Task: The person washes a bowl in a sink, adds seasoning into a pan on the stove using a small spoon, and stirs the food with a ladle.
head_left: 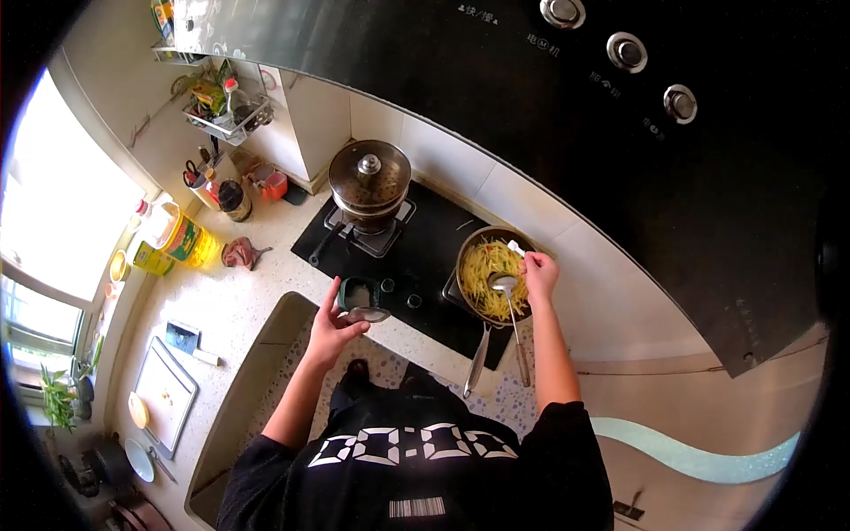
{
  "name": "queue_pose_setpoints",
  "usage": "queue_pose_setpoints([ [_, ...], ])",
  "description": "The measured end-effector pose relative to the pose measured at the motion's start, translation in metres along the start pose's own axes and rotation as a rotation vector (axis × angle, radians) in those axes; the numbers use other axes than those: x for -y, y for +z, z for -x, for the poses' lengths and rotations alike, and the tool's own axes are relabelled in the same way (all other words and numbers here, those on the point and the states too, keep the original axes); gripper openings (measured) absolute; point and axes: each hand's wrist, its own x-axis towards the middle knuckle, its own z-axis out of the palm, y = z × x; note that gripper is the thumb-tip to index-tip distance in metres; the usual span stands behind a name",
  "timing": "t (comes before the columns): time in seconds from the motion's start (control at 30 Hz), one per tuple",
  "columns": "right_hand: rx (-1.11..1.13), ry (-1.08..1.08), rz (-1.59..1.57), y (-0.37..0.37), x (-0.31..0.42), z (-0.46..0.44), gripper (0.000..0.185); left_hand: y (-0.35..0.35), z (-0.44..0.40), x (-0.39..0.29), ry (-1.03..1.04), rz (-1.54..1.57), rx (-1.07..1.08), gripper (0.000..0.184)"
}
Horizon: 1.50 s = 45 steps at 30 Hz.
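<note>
My left hand is closed round a small dark green seasoning jar with its lid open and pale contents inside. It is held in front of the cooktop's near edge. My right hand pinches a small white spoon over the frying pan. Yellow shredded potato with bits of red and green fills the pan. A metal ladle rests in it, its handle leaning over the rim towards me beside the pan's handle.
A lidded steamer pot stands on the left burner of the black cooktop. The dark range hood overhangs the back. Left are an oil bottle, a cutting board and the sink's edge.
</note>
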Motion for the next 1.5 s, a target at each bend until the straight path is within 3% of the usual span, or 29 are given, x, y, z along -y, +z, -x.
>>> queue_pose_setpoints([
  [0.33, -0.169, -0.032, 0.072, -0.038, 0.018, -0.007, 0.012, 0.011, -0.009, -0.005, -0.021, -0.05, 0.026, 0.106],
  [0.6, -0.244, 0.078, 0.134, -0.079, 0.017, 0.009, 0.009, 0.021, -0.018, -0.009, -0.036, -0.076, 0.097, 0.106],
  [0.93, -0.277, -0.047, 0.403, -0.119, 0.007, 0.064, 0.012, 0.024, -0.03, -0.005, -0.074, -0.078, 0.184, 0.106],
  [1.13, -0.24, 0.01, 0.362, -0.115, 0.0, 0.09, 0.014, 0.025, -0.033, -0.008, -0.087, -0.093, 0.212, 0.107],
  [1.23, -0.239, 0.167, 0.208, -0.091, 0.001, 0.102, 0.015, 0.021, -0.031, -0.009, -0.08, -0.085, 0.215, 0.106],
  [1.33, -0.148, 0.124, 0.1, -0.058, 0.007, 0.112, 0.016, 0.019, -0.028, -0.011, -0.07, -0.096, 0.211, 0.106],
  [1.4, -0.1, 0.009, 0.195, -0.036, 0.019, 0.118, 0.009, 0.015, -0.026, -0.01, -0.072, -0.098, 0.207, 0.106],
  [1.5, 0.009, -0.351, 0.456, -0.014, 0.053, 0.124, 0.008, 0.01, -0.022, -0.009, -0.064, -0.075, 0.197, 0.106],
])
